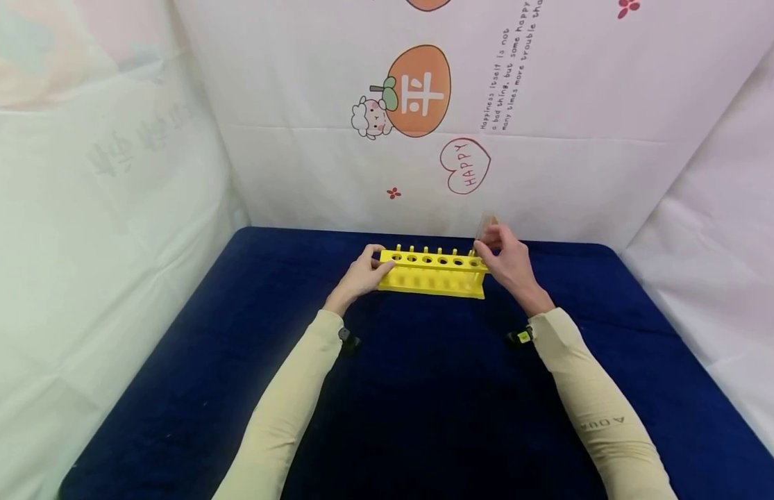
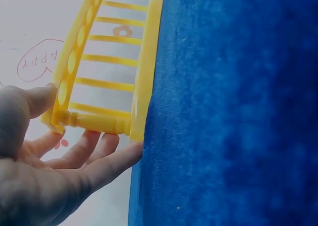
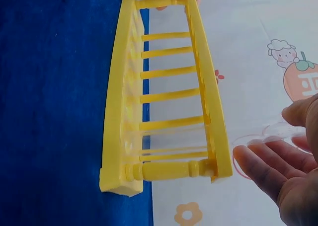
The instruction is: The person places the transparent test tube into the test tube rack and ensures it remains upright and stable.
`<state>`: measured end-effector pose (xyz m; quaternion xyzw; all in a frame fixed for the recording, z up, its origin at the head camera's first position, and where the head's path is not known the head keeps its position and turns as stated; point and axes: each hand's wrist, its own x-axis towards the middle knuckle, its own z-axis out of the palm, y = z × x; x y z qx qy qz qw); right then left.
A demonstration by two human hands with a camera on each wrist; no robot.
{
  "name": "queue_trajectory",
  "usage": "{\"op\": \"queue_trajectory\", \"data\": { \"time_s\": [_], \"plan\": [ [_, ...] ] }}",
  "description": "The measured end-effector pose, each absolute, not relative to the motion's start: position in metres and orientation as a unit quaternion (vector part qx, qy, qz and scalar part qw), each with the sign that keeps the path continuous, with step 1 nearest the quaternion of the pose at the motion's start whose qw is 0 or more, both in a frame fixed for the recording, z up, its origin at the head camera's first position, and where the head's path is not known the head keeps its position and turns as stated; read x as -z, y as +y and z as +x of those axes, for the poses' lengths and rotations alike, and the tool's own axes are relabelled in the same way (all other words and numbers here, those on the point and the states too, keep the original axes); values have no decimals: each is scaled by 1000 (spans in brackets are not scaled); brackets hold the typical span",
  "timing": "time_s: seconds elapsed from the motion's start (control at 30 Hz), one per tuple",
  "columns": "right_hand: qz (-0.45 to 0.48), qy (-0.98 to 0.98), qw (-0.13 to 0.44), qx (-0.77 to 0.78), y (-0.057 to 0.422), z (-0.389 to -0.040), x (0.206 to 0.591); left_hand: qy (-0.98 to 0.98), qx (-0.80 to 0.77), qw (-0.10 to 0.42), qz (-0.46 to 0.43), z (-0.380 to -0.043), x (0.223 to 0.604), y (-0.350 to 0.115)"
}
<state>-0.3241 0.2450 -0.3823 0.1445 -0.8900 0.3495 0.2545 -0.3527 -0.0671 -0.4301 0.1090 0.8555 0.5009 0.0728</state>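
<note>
A yellow test tube rack [image 1: 430, 282] stands near the back edge of the table, its top shelf pierced by a row of holes. At its left end, my left hand [image 1: 362, 273] grips the rack, thumb at the top shelf and fingers around the end post [image 2: 99, 122]. A clear test tube [image 3: 174, 137] runs down through the rightmost hole. Its upper part rises between the thumb and fingers of my right hand [image 1: 510, 262], which holds it just above the top shelf. No other tube shows in the rack.
Dark blue cloth [image 1: 424, 389] covers the table. Right behind the rack hangs a white printed curtain [image 1: 312, 180], and similar white cloth hangs at both sides. Upright yellow pegs [image 1: 426, 250] line the rack's back.
</note>
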Motion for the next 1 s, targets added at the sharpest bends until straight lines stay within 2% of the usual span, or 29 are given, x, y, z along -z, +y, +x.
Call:
{"op": "queue_trajectory", "data": {
  "time_s": [0.37, 0.77, 1.0],
  "plan": [
    [165, -908, 200, -328, 249, -323, 385, 850, -500, 109, 123, -352, 427, -81],
    [178, -928, 172, -277, 257, -324, 378, 883, -408, 149, 178, -358, 404, -95],
    [182, -940, 133, -258, 260, -328, 374, 902, -345, 179, 191, -367, 389, -103]
  ]
}}
